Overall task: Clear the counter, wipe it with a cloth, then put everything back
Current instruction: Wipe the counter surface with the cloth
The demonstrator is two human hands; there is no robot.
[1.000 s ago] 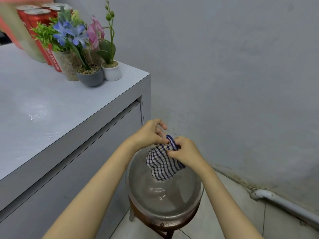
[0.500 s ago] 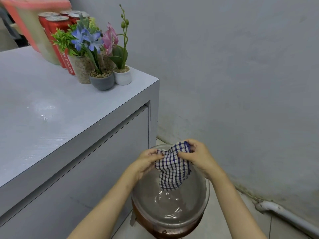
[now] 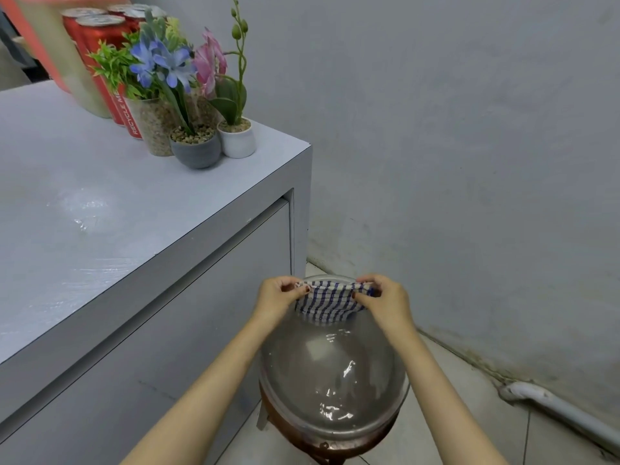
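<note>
A blue-and-white checked cloth (image 3: 330,302) is stretched across the far rim of a clear glass bowl (image 3: 332,380) with water in it, which sits on a small wooden stool beside the counter. My left hand (image 3: 278,297) pinches the cloth's left end and my right hand (image 3: 382,297) pinches its right end. The grey counter (image 3: 100,229) lies to the left, with wet streaks on its top.
At the counter's back corner stand several red cans (image 3: 100,45), a grey flowerpot (image 3: 196,149), a white flowerpot (image 3: 236,137) and a glass vase of pebbles (image 3: 152,125). A grey wall is on the right, with a white pipe (image 3: 553,411) along the tiled floor.
My hands have moved apart and spread the bunched cloth out flat over the bowl's far rim. The view has tilted down slightly.
</note>
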